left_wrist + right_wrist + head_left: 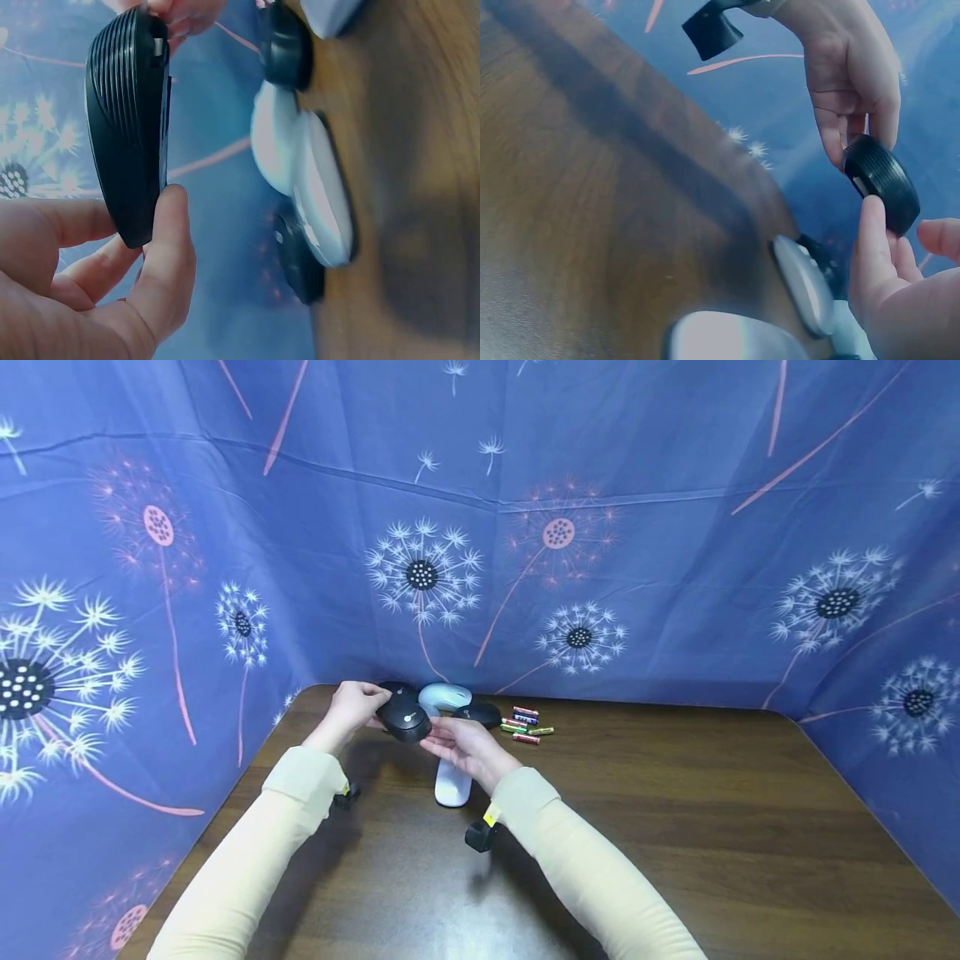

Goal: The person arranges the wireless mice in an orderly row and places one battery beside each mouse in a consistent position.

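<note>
Raised above the table, a black mouse [406, 720] [124, 124] [885, 180] is held between both hands. The left hand [352, 710] [112, 281] [851, 71] pinches one end, thumb against one face and fingers on the other. At the opposite end the right hand [471, 747] [911, 300] grips the mouse with its fingertips, one finger lying along the edge. Ribbed grooves show on the mouse's side in the left wrist view. Its underside is mostly hidden.
Beneath the right hand lies a white mouse [452, 785]. A pale blue mouse [446, 696], a black mouse [480, 715] and another dark mouse [396, 688] are near the back edge. Several small batteries [526, 720] lie right of them. Patterned blue cloth [637, 527] hangs behind.
</note>
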A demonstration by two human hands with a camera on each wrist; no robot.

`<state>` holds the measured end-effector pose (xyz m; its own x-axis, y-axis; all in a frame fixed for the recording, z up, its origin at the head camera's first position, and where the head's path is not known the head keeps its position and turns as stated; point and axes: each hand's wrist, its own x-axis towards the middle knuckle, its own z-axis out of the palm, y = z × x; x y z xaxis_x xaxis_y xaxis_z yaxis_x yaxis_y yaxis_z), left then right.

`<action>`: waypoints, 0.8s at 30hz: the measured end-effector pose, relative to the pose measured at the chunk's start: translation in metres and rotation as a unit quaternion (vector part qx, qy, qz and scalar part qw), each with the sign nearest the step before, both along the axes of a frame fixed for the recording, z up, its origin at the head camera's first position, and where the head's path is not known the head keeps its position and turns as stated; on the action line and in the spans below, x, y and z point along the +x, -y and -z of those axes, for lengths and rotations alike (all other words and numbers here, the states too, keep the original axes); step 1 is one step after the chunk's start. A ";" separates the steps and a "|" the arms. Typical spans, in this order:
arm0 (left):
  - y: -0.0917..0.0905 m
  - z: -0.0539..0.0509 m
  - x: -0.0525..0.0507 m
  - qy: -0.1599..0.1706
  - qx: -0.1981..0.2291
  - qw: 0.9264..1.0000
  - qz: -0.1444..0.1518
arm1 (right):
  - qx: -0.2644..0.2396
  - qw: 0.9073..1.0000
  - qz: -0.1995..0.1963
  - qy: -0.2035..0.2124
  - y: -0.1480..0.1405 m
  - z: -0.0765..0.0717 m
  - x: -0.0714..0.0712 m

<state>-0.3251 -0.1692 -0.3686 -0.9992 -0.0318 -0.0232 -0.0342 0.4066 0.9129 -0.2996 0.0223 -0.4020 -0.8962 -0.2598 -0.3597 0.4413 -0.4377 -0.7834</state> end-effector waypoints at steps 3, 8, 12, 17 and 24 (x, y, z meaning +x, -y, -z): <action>-0.007 -0.010 0.003 0.005 0.005 1.000 0.013 | 0.014 1.000 -0.011 -0.012 -0.006 -0.008 -0.001; -0.018 -0.025 0.011 -0.003 -0.002 1.000 0.029 | 0.028 0.998 -0.038 -0.040 -0.018 -0.020 0.000; -0.028 -0.035 0.016 -0.011 -0.017 0.999 0.046 | 0.034 0.996 -0.066 -0.055 -0.028 -0.030 0.003; -0.038 -0.043 0.020 -0.020 -0.048 0.997 0.064 | 0.044 0.991 -0.105 -0.071 -0.043 -0.045 0.010; -0.054 -0.050 0.024 -0.023 -0.061 0.993 0.096 | 0.058 0.986 -0.134 -0.079 -0.065 -0.058 0.018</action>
